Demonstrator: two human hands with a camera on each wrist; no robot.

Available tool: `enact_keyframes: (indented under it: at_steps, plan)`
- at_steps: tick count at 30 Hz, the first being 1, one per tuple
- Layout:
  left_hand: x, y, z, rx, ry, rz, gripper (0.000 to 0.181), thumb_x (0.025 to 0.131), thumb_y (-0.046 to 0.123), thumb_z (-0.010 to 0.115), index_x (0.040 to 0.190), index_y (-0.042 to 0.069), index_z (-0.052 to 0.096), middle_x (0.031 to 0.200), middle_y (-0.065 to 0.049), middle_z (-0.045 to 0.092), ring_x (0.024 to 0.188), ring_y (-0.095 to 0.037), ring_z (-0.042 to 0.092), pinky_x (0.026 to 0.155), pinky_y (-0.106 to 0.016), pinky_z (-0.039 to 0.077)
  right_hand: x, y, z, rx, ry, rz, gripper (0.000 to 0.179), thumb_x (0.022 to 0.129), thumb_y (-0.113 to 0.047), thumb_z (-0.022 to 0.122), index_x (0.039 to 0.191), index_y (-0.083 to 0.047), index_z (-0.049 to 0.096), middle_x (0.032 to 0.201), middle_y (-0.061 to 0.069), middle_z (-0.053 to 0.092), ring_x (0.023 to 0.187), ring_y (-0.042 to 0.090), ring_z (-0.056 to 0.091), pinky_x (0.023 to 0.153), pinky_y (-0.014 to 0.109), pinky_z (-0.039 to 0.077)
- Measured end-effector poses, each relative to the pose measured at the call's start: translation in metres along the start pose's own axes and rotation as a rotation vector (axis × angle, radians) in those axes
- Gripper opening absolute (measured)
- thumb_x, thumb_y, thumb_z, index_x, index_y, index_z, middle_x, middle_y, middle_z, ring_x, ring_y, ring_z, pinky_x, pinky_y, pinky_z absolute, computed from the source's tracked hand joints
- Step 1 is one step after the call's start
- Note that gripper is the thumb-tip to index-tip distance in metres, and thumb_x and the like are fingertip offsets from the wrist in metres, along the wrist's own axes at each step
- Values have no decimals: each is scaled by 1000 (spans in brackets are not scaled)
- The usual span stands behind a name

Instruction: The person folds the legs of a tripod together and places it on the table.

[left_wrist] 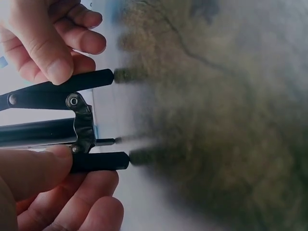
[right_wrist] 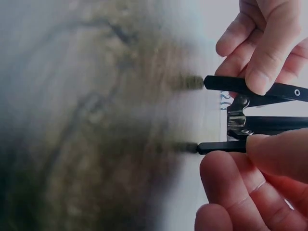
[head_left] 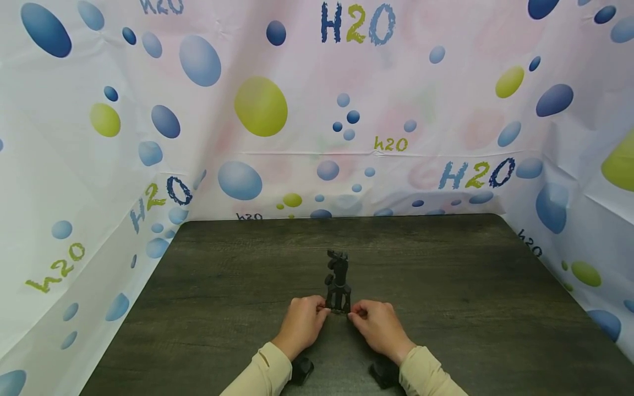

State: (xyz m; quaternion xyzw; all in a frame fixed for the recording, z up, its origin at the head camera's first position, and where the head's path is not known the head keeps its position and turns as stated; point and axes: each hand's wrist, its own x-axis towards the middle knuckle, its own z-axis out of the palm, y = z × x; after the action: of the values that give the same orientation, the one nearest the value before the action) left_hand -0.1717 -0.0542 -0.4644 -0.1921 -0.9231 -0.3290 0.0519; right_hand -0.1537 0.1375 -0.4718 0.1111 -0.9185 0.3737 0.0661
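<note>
A small black tripod (head_left: 339,275) stands upright on the dark table, its legs only slightly spread. My left hand (head_left: 303,324) pinches one leg near the foot between thumb and fingers. On the other side, my right hand (head_left: 381,329) pinches another leg low down. In the left wrist view, a metal brace (left_wrist: 84,122) joins the legs around the centre tube, and the leg tips reach the wood-grain surface. The right wrist view shows the near leg (right_wrist: 224,147) between my right thumb and fingers, with the left hand on the far leg.
The dark wood-grain table (head_left: 223,264) extends around the hands. Behind and beside it hangs a white curtain (head_left: 307,66) with blue and green dots and H2O lettering. Black devices (head_left: 383,374) sit under both wrists.
</note>
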Motion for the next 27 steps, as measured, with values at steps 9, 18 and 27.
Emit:
enact_keyframes:
  at_steps: [9, 18, 27]
  plan:
    - [2, 0, 1, 10, 10, -9, 5, 91, 10, 74, 86, 8, 73, 75, 2, 70, 62, -5, 60, 55, -25, 49, -2, 0, 1, 11, -23, -37, 7, 89, -11, 75, 83, -12, 72, 73, -11, 66, 61, 0, 55, 57, 24, 46]
    - [5, -1, 0, 38, 30, -6, 5, 90, 9, 75, 85, 9, 73, 71, 5, 67, 60, -5, 58, 54, -25, 48, -2, -3, 2, 36, -46, -35, 6, 89, -12, 75, 83, -12, 73, 74, -10, 67, 63, 0, 57, 57, 24, 47]
    - [6, -2, 1, 52, 41, -8, 5, 90, 11, 75, 88, 7, 74, 74, 3, 69, 63, -8, 61, 55, -26, 49, -2, -5, 3, 63, -82, -25, 8, 91, -14, 74, 83, -12, 72, 74, -10, 66, 61, 0, 54, 56, 24, 45]
